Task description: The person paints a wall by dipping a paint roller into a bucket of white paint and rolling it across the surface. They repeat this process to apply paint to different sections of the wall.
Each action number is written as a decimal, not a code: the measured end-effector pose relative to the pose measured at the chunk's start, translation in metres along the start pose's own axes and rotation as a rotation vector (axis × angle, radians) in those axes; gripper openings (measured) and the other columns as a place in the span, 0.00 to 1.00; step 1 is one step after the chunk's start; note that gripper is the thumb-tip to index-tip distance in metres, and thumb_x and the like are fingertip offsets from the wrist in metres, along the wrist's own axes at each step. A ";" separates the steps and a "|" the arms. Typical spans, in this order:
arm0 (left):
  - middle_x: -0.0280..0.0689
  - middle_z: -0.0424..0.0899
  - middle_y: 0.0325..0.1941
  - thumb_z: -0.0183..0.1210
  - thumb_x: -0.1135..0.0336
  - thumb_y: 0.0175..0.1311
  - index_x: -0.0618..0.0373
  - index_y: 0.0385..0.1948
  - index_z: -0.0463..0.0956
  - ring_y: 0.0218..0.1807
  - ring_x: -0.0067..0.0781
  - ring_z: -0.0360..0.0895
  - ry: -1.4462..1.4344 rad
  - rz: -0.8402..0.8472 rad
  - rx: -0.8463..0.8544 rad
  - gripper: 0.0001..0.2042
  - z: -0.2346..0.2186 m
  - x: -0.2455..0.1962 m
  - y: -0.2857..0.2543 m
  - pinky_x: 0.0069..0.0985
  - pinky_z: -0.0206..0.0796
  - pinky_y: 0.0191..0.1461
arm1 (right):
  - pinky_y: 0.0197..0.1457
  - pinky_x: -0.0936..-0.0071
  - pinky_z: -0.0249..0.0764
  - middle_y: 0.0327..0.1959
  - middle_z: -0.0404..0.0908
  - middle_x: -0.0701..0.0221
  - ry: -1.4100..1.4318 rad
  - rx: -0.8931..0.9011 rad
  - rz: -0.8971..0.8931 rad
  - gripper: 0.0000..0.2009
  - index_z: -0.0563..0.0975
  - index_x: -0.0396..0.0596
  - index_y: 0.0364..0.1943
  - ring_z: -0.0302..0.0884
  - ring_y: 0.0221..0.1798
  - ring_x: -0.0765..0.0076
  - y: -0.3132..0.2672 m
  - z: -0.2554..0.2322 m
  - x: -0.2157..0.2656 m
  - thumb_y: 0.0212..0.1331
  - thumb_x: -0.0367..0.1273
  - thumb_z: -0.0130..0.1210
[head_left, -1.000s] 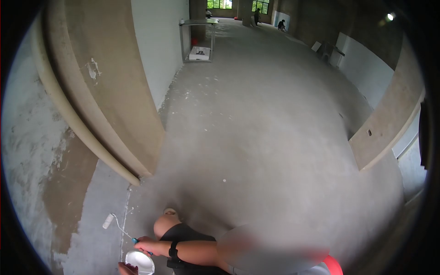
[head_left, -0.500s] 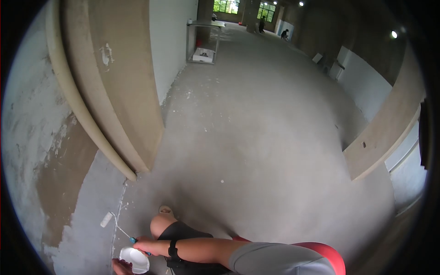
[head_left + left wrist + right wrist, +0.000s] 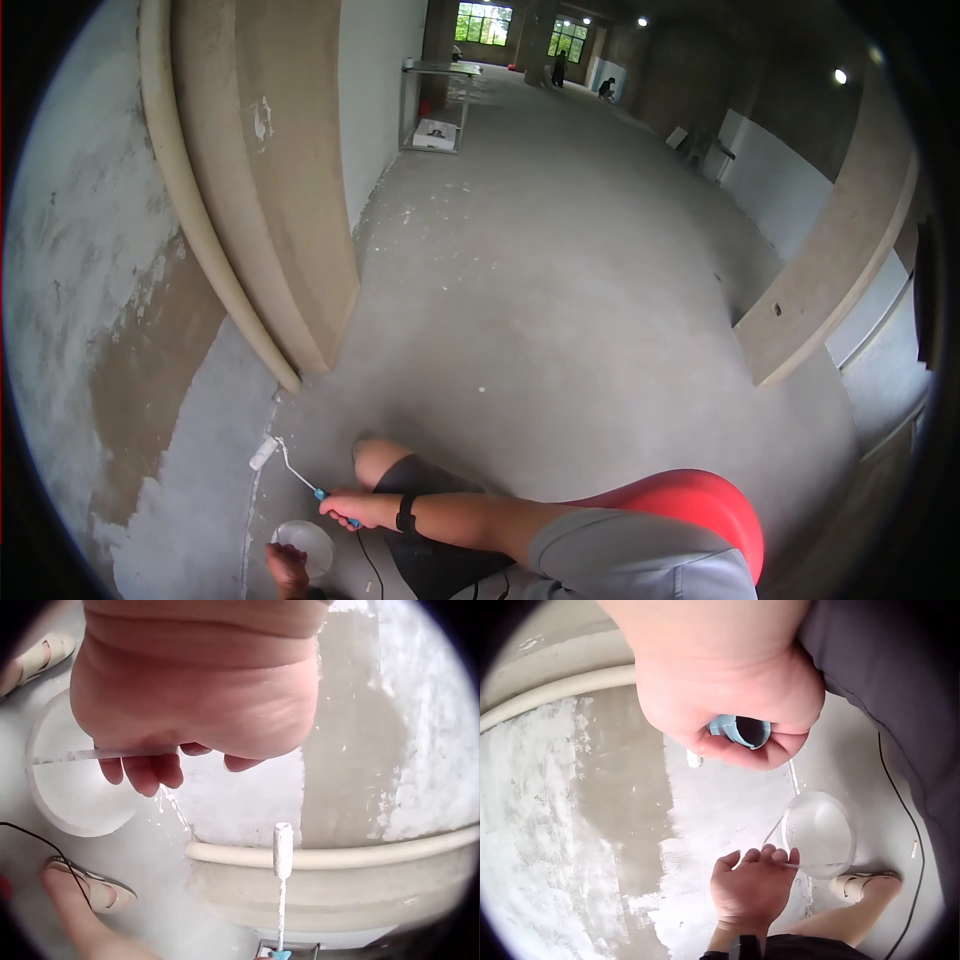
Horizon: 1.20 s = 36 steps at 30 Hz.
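Observation:
In the head view my right hand (image 3: 348, 507) grips the blue handle of a paint roller (image 3: 265, 453), its white sleeve held out over the floor beside the painted wall. The hollow end of the blue handle (image 3: 754, 733) shows inside the curled fingers in the right wrist view. Lower down, my left hand (image 3: 288, 570) holds a white bucket (image 3: 318, 548). A pale strip, the bucket's handle (image 3: 71, 757), runs into the curled left fingers (image 3: 141, 774) in the left wrist view. The bucket hangs beside that hand, its inside white.
To the left stands a wall (image 3: 90, 200) with patchy white paint, with a cream pipe (image 3: 200, 225) and a pillar beside it. Farther off are a metal rack (image 3: 432, 108) and people (image 3: 559, 70). A black cord (image 3: 909, 817) trails near a sandalled foot (image 3: 866, 886).
The roller and my right hand have moved right and slightly up in the head view. The left hand with the bucket has shifted right and upward too, while the whole view has turned somewhat.

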<state>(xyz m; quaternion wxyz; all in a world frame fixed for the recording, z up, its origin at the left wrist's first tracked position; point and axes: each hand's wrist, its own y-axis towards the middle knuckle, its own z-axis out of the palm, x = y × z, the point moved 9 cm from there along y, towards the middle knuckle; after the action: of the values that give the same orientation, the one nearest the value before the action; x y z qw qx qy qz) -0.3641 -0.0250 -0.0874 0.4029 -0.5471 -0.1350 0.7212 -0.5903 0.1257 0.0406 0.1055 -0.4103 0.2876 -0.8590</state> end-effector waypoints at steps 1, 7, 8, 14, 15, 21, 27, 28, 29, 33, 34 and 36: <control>0.29 0.63 0.23 0.45 0.51 0.65 0.41 0.27 0.61 0.26 0.30 0.59 -0.019 0.026 0.003 0.10 -0.002 0.000 0.005 0.33 0.54 0.36 | 0.17 0.76 0.56 0.19 0.65 0.80 -0.011 0.014 0.020 0.09 0.69 0.53 0.27 0.59 0.17 0.81 -0.003 -0.002 -0.002 0.60 0.35 0.57; 0.29 0.64 0.23 0.47 0.51 0.63 0.42 0.28 0.64 0.26 0.31 0.62 -0.184 0.078 0.021 0.10 0.039 -0.006 -0.014 0.31 0.56 0.32 | 0.18 0.78 0.55 0.21 0.67 0.81 -0.089 0.008 0.037 0.08 0.70 0.54 0.29 0.60 0.18 0.83 -0.014 -0.004 0.002 0.60 0.34 0.58; 0.29 0.64 0.23 0.48 0.50 0.63 0.42 0.28 0.64 0.26 0.31 0.62 -0.164 0.065 0.008 0.10 0.042 -0.004 -0.020 0.31 0.56 0.32 | 0.18 0.78 0.55 0.21 0.67 0.82 -0.086 0.015 0.021 0.07 0.71 0.54 0.30 0.60 0.18 0.83 -0.013 -0.004 0.002 0.60 0.34 0.58; 0.30 0.64 0.24 0.47 0.49 0.63 0.41 0.28 0.63 0.27 0.31 0.61 -0.132 0.010 -0.008 0.11 0.038 0.005 -0.028 0.31 0.57 0.32 | 0.20 0.80 0.54 0.23 0.67 0.83 0.120 0.103 0.110 0.06 0.73 0.53 0.36 0.60 0.19 0.85 -0.014 0.013 -0.003 0.66 0.36 0.57; 0.29 0.64 0.24 0.47 0.48 0.63 0.41 0.28 0.63 0.27 0.30 0.61 -0.125 0.004 -0.002 0.11 0.043 0.006 -0.031 0.31 0.57 0.32 | 0.20 0.80 0.54 0.23 0.67 0.83 0.118 0.102 0.109 0.06 0.73 0.53 0.36 0.60 0.19 0.85 -0.015 0.013 0.001 0.66 0.36 0.57; 0.26 0.62 0.23 0.47 0.47 0.64 0.40 0.27 0.64 0.27 0.27 0.61 -0.194 0.044 -0.072 0.12 0.024 0.013 -0.027 0.30 0.56 0.34 | 0.20 0.84 0.52 0.23 0.66 0.86 0.186 0.274 0.254 0.07 0.73 0.53 0.40 0.58 0.19 0.87 -0.027 0.025 -0.003 0.70 0.38 0.55; 0.29 0.73 0.27 0.49 0.60 0.69 0.46 0.26 0.73 0.33 0.33 0.71 0.088 0.549 0.224 0.10 -0.044 0.039 0.060 0.37 0.67 0.44 | 0.20 0.81 0.48 0.21 0.63 0.85 0.147 0.289 0.367 0.05 0.73 0.55 0.37 0.54 0.17 0.86 -0.013 0.015 -0.010 0.69 0.35 0.56; 0.31 0.75 0.28 0.48 0.60 0.70 0.49 0.27 0.73 0.34 0.35 0.75 0.093 0.430 0.105 0.11 -0.063 0.051 0.044 0.37 0.70 0.44 | 0.20 0.81 0.49 0.22 0.64 0.84 0.125 0.277 0.363 0.04 0.73 0.53 0.38 0.54 0.18 0.85 -0.014 0.013 -0.012 0.69 0.35 0.55; 0.33 0.77 0.29 0.48 0.60 0.70 0.51 0.27 0.74 0.35 0.37 0.79 0.085 0.315 0.005 0.12 -0.045 0.048 0.045 0.37 0.73 0.44 | 0.21 0.81 0.50 0.22 0.64 0.83 0.096 0.260 0.341 0.04 0.74 0.52 0.39 0.55 0.18 0.85 -0.014 0.012 -0.006 0.68 0.34 0.55; 0.35 0.74 0.22 0.48 0.61 0.68 0.52 0.26 0.72 0.25 0.38 0.77 -0.256 0.091 -0.245 0.11 0.006 0.005 -0.038 0.33 0.71 0.34 | 0.21 0.79 0.53 0.23 0.67 0.80 0.094 0.233 0.310 0.06 0.74 0.48 0.41 0.59 0.20 0.82 -0.001 0.012 -0.007 0.69 0.34 0.54; 0.34 0.74 0.22 0.49 0.62 0.67 0.52 0.24 0.71 0.26 0.38 0.77 -0.249 0.094 -0.259 0.10 0.011 0.004 -0.045 0.32 0.70 0.34 | 0.21 0.79 0.54 0.23 0.68 0.80 0.094 0.219 0.297 0.05 0.74 0.48 0.40 0.59 0.19 0.82 -0.004 0.012 -0.006 0.69 0.34 0.53; 0.34 0.73 0.22 0.49 0.63 0.67 0.52 0.24 0.71 0.26 0.38 0.78 -0.223 0.089 -0.280 0.10 0.009 0.008 -0.045 0.31 0.70 0.33 | 0.21 0.79 0.54 0.23 0.68 0.80 0.094 0.196 0.296 0.05 0.74 0.48 0.40 0.59 0.19 0.82 -0.001 0.013 -0.009 0.69 0.33 0.53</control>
<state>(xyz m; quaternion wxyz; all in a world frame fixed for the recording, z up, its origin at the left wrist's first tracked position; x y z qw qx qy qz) -0.3530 0.0122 -0.0609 0.2730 -0.5200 -0.2537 0.7686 -0.5742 0.1254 0.0421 0.2569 -0.3108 0.2645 -0.8761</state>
